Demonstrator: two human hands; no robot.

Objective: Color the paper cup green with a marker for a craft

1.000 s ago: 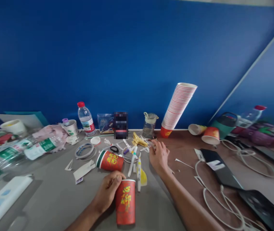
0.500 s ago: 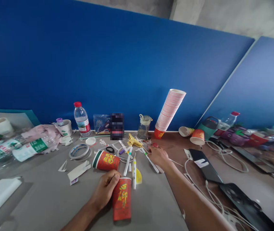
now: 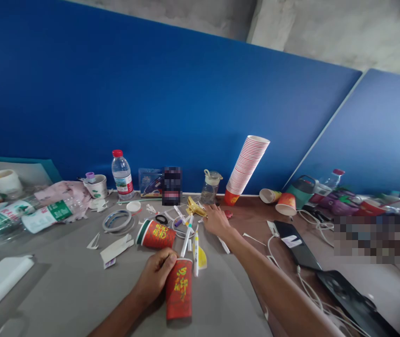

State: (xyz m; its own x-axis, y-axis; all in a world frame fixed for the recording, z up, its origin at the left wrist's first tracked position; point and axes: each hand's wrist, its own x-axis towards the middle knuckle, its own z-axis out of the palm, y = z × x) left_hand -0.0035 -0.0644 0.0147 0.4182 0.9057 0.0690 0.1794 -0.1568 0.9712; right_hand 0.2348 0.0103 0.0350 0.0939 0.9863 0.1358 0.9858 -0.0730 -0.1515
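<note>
My left hand (image 3: 156, 276) is wrapped round a red paper cup (image 3: 179, 290) with gold characters, lying on its side on the grey table (image 3: 62, 281). My right hand (image 3: 216, 220) reaches forward, palm down, over the clutter of marker pens (image 3: 187, 234) beside a yellow clip (image 3: 196, 207); its fingers point away and whether they hold anything is hidden. A second red cup (image 3: 156, 234) with a green rim lies just beyond my left hand.
A leaning stack of red-and-white paper cups (image 3: 247, 168) stands at the blue partition. Water bottles (image 3: 122, 174), a small jar (image 3: 210, 186), tape rings (image 3: 116, 220) and paper scraps lie about. Phones (image 3: 293, 243) and white cables (image 3: 312, 292) cover the right side.
My right hand has slid left from the brown tabletop to the pens near the yellow clip. The view has tilted up and turned a little. My left hand keeps its grip on the cup.
</note>
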